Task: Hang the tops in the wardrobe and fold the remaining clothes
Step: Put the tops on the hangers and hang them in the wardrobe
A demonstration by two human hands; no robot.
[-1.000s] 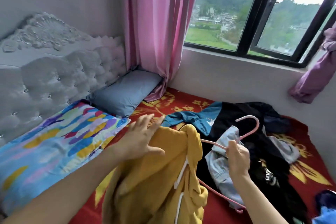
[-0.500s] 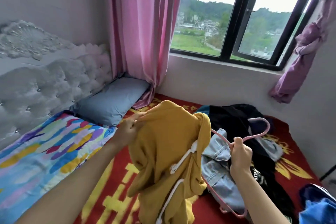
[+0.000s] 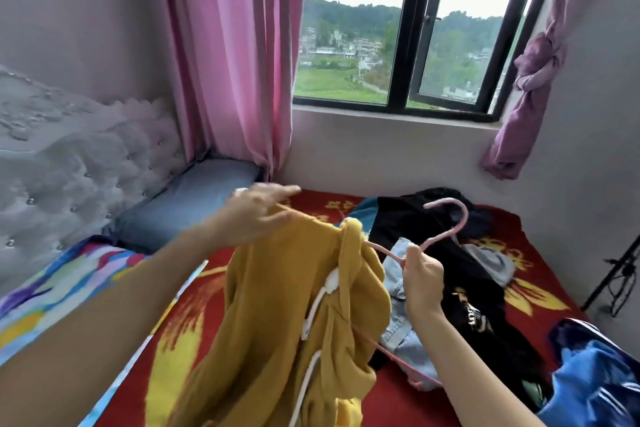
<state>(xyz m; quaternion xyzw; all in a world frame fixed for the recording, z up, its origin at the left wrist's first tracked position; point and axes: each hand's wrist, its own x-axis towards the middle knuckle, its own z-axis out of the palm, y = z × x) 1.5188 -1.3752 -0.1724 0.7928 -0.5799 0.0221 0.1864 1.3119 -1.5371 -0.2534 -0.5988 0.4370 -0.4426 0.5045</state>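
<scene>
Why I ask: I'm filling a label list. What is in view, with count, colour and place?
hoodie: 1, mustard with white cords, held up, centre
hanger: 1, pink, one end inside the hoodie
denim garment: 1, light blue, behind the right hand
black clothes: pile, count unclear, toward the window
blue garment: 1, blue with white stripes, bottom right
bedspread: 1, red with yellow flowers, covers the bed
headboard: 1, pale grey, left
plain pillow: 1, grey-blue, against the headboard
patterned pillow: 1, multicoloured, left edge
long curtain: 1, pink, left of the window
knotted curtain: 1, purple, right of the window
window: 1, black frame, far wall
left hand: 1, holds the hoodie's top edge
right hand: 1, grips the hanger
</scene>
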